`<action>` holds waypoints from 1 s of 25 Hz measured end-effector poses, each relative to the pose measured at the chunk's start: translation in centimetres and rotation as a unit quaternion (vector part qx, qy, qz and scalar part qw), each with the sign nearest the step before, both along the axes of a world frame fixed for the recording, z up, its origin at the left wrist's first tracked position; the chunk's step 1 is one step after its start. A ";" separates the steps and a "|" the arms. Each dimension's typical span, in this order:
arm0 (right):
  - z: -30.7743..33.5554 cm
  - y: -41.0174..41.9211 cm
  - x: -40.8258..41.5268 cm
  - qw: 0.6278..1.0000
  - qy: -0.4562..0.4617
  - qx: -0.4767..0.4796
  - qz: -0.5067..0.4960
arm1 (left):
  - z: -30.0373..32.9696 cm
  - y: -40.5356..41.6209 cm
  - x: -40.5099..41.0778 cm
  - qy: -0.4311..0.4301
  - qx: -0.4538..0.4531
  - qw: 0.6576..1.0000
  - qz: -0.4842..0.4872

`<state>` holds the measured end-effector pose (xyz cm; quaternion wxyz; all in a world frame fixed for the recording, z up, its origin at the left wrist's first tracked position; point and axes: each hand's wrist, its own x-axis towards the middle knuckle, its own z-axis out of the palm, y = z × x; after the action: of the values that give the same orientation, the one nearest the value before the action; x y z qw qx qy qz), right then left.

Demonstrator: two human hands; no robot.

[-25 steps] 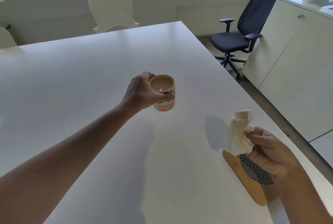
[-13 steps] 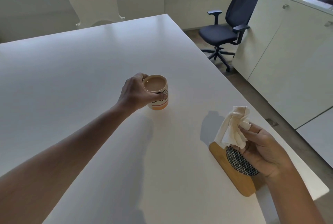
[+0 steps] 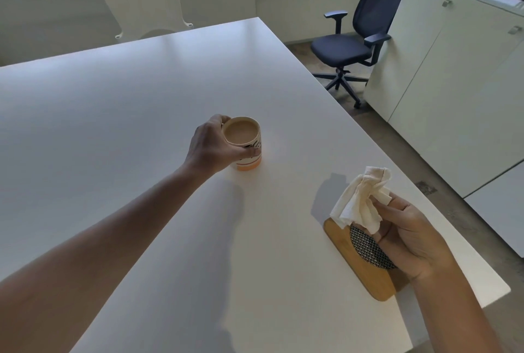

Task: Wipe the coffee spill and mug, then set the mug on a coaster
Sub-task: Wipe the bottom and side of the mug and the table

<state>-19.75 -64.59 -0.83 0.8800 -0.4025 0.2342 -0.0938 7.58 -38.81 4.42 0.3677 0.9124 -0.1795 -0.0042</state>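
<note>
Left hand (image 3: 211, 145) grips the mug (image 3: 245, 144) on the table (image 3: 113, 114); right hand (image 3: 408, 236) clutches a crumpled tissue (image 3: 360, 201)

Table (image 3: 127, 103) bare along far edge and left side: open passage. Mug (image 3: 244, 143) mid-table, left hand (image 3: 211, 147) wrapped round it. Near right edge: board (image 3: 353, 264), coaster (image 3: 367, 247) on it, right hand (image 3: 411, 236) with tissue (image 3: 360, 199) above. Gap between mug and board free.
</note>
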 end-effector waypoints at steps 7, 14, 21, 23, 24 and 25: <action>0.3 0.9 -0.3 1.000 -0.008 0.009 0.002 | -0.8 0.2 -0.7 0.016 -0.025 0.999 -0.014; 1.5 3.8 -0.6 0.999 -0.025 0.025 -0.016 | 0.1 -0.4 -8.8 -0.138 -0.143 0.980 -0.011; 4.5 7.5 -2.8 0.998 -0.026 -0.019 -0.048 | -0.3 -1.8 -19.2 0.142 -0.279 0.932 -0.179; 5.4 7.7 -3.5 0.997 -0.027 -0.036 -0.055 | -0.1 -2.5 -20.1 0.168 -0.294 0.922 -0.186; 5.7 7.5 -4.1 0.997 -0.027 -0.042 -0.065 | 0.1 -2.9 -20.6 0.179 -0.295 0.918 -0.194; 6.0 7.1 -4.7 0.995 -0.024 -0.049 -0.078 | 0.3 -3.4 -21.2 0.187 -0.293 0.915 -0.203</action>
<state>-24.47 -57.47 5.14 0.8546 -0.4234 0.2385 -0.1832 -13.59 -42.21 4.76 0.6369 0.6900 -0.2823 -0.1963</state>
